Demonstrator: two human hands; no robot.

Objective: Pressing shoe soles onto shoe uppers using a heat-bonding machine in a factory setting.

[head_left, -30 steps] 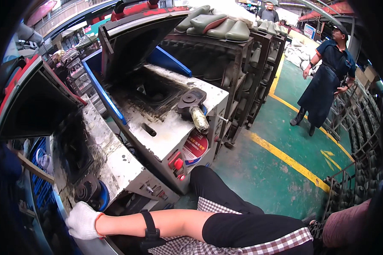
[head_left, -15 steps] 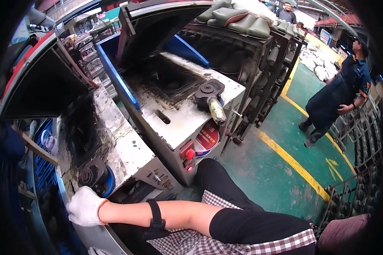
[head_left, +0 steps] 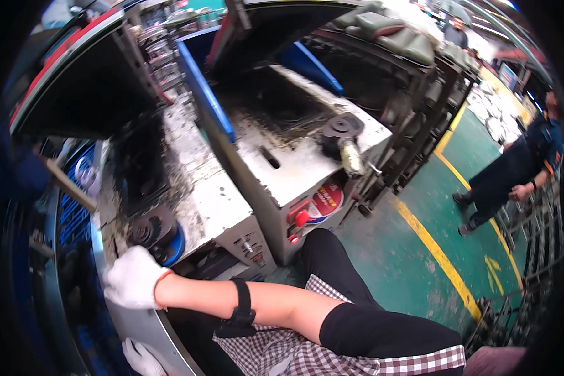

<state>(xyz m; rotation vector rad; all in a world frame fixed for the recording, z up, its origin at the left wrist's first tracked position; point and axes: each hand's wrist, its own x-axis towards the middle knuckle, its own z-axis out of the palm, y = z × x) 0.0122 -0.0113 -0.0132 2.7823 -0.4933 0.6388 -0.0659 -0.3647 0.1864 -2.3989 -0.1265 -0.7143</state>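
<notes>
In a white knitted glove, my right hand (head_left: 135, 279) reaches across to the left. Its fingers look curled at the near left corner of a worn machine (head_left: 210, 203), and whatever they hold is hidden. Just beyond that hand sits a dark round clamp-like part (head_left: 151, 230) with a blue ring (head_left: 177, 245). My left hand (head_left: 143, 359), gloved too, lies low against a grey metal panel (head_left: 145, 323). Its fingers seem stretched out, and part of it falls below the picture edge. A black strap (head_left: 243, 301) circles my right forearm.
Raised black lids (head_left: 84, 84) stand over both machines. The second machine (head_left: 288, 178) carries red buttons (head_left: 301, 217) and a dark fitting (head_left: 343, 127). A rack (head_left: 429, 106) with boot-shaped pieces stands beyond. At right, a person in dark clothes (head_left: 514, 163) stands on the green floor (head_left: 388, 269).
The view has shifted, so the machines sit further right and lower. More of my left hand shows at the lower edge. My right hand stays by the machine corner.
</notes>
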